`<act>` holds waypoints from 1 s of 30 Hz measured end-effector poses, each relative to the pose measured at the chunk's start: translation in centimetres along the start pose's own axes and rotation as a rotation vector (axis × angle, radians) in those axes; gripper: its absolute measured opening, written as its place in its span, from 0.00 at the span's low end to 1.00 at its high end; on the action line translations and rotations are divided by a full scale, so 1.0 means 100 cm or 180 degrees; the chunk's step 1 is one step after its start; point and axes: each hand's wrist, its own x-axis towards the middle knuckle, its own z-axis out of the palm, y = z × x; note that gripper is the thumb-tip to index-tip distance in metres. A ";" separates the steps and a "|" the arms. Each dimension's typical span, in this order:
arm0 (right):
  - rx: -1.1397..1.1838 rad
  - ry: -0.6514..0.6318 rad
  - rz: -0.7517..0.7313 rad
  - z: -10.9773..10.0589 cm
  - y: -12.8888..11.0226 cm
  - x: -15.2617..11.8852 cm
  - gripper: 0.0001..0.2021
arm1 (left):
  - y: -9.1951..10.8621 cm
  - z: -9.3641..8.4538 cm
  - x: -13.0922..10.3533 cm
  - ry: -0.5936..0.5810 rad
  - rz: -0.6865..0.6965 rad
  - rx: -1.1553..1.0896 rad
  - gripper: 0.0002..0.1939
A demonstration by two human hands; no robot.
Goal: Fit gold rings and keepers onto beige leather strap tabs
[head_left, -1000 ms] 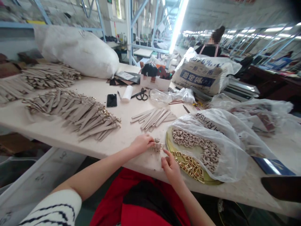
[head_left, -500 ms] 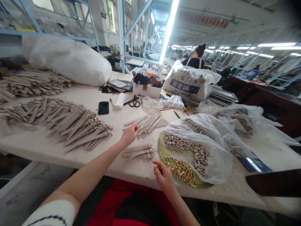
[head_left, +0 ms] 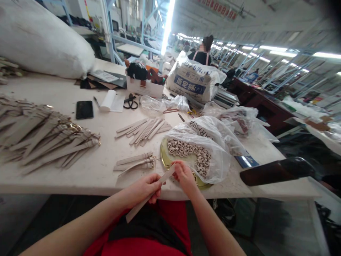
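Note:
A flat beige strap (head_left: pixel 138 209) slants up over the table's front edge. My left hand (head_left: pixel 150 187) is closed around its middle, and my right hand (head_left: pixel 182 173) pinches its upper end. Just behind my hands is a round green tray (head_left: pixel 163 156) with small beige loops (head_left: pixel 183 147) and gold buckles, partly hidden by my right hand. Left of the tray lie a few straps with buckles (head_left: pixel 137 163). Farther back, plain straps (head_left: pixel 149 129) are fanned out on the table.
A big pile of buckled straps (head_left: pixel 48 135) covers the table's left side. Behind are a phone (head_left: pixel 84 110), scissors (head_left: pixel 130 102), a white box (head_left: pixel 144 87) and a stuffed bag (head_left: pixel 189 80). Plastic (head_left: pixel 213 142) overlaps the tray; a dark cylinder (head_left: pixel 274 170) lies right. A person (head_left: pixel 201 53) is beyond.
My left hand has left the plain straps with one strap and come to the table's front edge. My right hand now holds that strap's end. The view has shifted right.

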 end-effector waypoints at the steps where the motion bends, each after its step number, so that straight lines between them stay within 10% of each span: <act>1: -0.0614 0.0373 -0.0116 -0.015 0.002 0.011 0.17 | 0.001 0.003 0.002 0.0070 -0.0051 -0.0167 0.12; 4: -0.2607 0.0804 -0.0053 -0.059 0.013 0.046 0.13 | 0.005 0.007 0.005 0.0212 -0.0152 -0.0678 0.09; 15: -0.3188 0.0675 0.0405 -0.078 0.031 0.066 0.10 | 0.002 0.008 0.004 0.0088 -0.0215 -0.1460 0.09; 19: -0.1558 0.0965 -0.0007 -0.064 0.011 0.040 0.10 | 0.001 0.009 0.006 0.0054 -0.0167 -0.1408 0.09; 24: 0.1085 0.0354 0.0550 -0.015 -0.002 0.003 0.15 | -0.002 0.009 0.006 0.0175 -0.0161 -0.1159 0.09; 30: 0.2179 0.0219 0.0979 0.011 -0.004 -0.012 0.12 | -0.014 0.003 0.004 0.0256 -0.0119 -0.1258 0.17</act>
